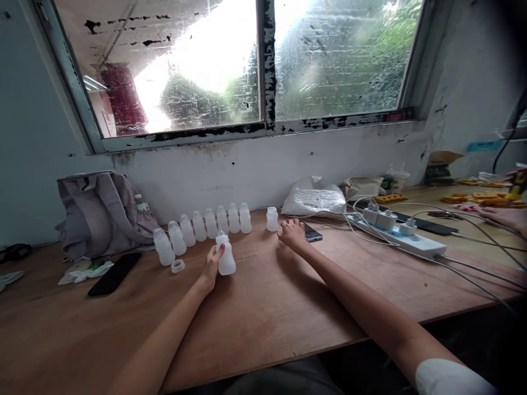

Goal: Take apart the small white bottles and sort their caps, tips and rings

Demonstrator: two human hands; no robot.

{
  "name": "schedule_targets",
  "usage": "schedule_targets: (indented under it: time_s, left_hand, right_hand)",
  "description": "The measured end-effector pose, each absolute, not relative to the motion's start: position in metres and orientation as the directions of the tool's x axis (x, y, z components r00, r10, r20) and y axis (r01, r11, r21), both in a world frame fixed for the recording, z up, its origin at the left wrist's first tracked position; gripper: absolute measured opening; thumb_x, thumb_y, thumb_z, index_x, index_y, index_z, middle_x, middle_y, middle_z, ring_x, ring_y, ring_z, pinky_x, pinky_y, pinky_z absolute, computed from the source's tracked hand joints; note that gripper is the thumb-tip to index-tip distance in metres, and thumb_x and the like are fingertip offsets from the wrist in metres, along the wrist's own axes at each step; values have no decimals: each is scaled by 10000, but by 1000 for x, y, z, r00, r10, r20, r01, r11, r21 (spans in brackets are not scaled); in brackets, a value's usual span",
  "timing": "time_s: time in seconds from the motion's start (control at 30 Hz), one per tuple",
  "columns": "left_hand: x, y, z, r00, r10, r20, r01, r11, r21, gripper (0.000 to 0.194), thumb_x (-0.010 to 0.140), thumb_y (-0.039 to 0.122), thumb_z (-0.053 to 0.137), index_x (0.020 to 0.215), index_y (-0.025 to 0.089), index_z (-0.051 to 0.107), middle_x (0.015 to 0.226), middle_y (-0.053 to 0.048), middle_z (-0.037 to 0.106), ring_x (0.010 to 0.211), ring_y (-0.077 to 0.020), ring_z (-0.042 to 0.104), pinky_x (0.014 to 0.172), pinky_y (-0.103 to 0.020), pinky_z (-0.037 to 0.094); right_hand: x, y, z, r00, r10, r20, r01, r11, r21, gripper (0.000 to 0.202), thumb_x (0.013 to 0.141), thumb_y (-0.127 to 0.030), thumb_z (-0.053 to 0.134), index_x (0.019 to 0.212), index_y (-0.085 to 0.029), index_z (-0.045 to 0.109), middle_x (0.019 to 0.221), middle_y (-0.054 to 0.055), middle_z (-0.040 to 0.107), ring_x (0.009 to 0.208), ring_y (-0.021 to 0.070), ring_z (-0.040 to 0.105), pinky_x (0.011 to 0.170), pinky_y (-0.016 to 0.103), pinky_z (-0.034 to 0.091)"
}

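Upright on the table, a translucent white baby bottle (226,260) with a teat on top is gripped round its upper part by my left hand (211,266). My right hand (291,235) lies low over the table with its fingers curled down; what they hold, if anything, is hidden. Just left of it stands an open-topped bottle (272,219) without a teat. A dark phone (313,232) lies partly behind my right hand. Several teated bottles (199,226) stand in a row behind my left hand. A white ring collar (178,266) lies near the row's left end.
A grey backpack (102,214) leans on the wall at left, near a black phone (115,274) and crumpled tissue (84,272). To the right are a silvery bag (317,200) and a power strip (405,236) with trailing cables. Another person's hand (504,218) is at far right.
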State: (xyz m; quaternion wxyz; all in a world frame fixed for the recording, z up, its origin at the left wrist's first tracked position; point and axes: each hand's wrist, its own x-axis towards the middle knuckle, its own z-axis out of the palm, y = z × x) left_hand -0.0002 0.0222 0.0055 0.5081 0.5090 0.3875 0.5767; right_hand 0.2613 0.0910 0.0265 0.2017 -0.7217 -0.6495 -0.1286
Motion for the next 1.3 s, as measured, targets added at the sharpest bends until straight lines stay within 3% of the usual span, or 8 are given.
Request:
schedule_targets:
  time_s: [0.1, 0.17, 0.27, 0.33, 0.43, 0.53, 0.93, 1.3]
  left_hand:
    - [-1, 23, 4, 24, 964, 264, -88, -261, 961, 501, 627, 530, 571, 957, 154, 531, 847, -48, 586, 708, -142, 556, 604, -229, 419]
    - [-1, 24, 4, 3, 938, 348, 82, -347, 934, 520, 600, 504, 608, 983, 162, 525, 880, -53, 591, 757, -154, 554, 642, -235, 420]
    - [1, 23, 3, 37, 900, 435, 370, -417, 830, 529, 582, 497, 622, 985, 164, 543, 918, -66, 603, 819, -181, 554, 707, -259, 416]
    - [2, 21, 3, 67, 892, 446, 495, -418, 762, 513, 598, 513, 598, 984, 179, 551, 922, -59, 612, 825, -189, 561, 710, -264, 417]
    - [5, 16, 4, 79, 896, 438, 615, -390, 686, 508, 620, 543, 560, 1011, 219, 534, 873, -34, 628, 781, -192, 575, 660, -263, 423]
    - [7, 13, 5, 100, 887, 450, 666, -396, 632, 502, 629, 553, 546, 1025, 245, 518, 859, -21, 630, 774, -195, 578, 655, -263, 421]
    - [8, 12, 8, 126, 900, 417, 677, -385, 627, 495, 634, 518, 558, 1046, 246, 518, 874, -29, 629, 798, -203, 578, 685, -272, 428]
    - [9, 7, 12, 154, 888, 433, 618, -428, 659, 504, 607, 500, 592, 1035, 239, 536, 878, -43, 635, 799, -219, 580, 700, -292, 423]
  right_hand:
    - [269, 96, 26, 159, 907, 390, 974, -80, -212, 218, 704, -275, 514, 848, -138, 602, 884, 127, 587, 943, 274, 431, 801, 403, 266]
    - [268, 99, 26, 128, 909, 396, 906, 56, -421, 222, 686, -301, 549, 846, -158, 605, 849, 93, 604, 898, 245, 477, 782, 378, 310]
    - [261, 101, 27, 31, 939, 342, 482, 286, -828, 287, 680, -341, 579, 901, -158, 595, 811, 69, 614, 760, 183, 547, 680, 306, 401]
    - [255, 100, 29, -53, 958, 283, 120, 287, -950, 338, 673, -325, 607, 959, -147, 578, 829, 77, 613, 700, 156, 565, 623, 277, 438]
    - [249, 93, 34, -177, 963, 203, -177, 172, -969, 357, 686, -255, 618, 1020, -144, 559, 888, 88, 605, 691, 134, 574, 600, 252, 474]
    - [244, 83, 39, -302, 937, 175, -265, 94, -960, 313, 718, -198, 589, 1025, -145, 563, 908, 81, 600, 710, 116, 571, 602, 221, 481]
    - [225, 64, 42, -500, 854, 141, -244, 18, -970, 371, 701, -100, 572, 1068, -139, 538, 874, 65, 590, 694, 106, 562, 623, 227, 472]
    - [208, 53, 38, -543, 818, 187, -235, 66, -970, 241, 675, -234, 629, 899, -170, 570, 865, 42, 590, 784, 130, 561, 750, 287, 449]
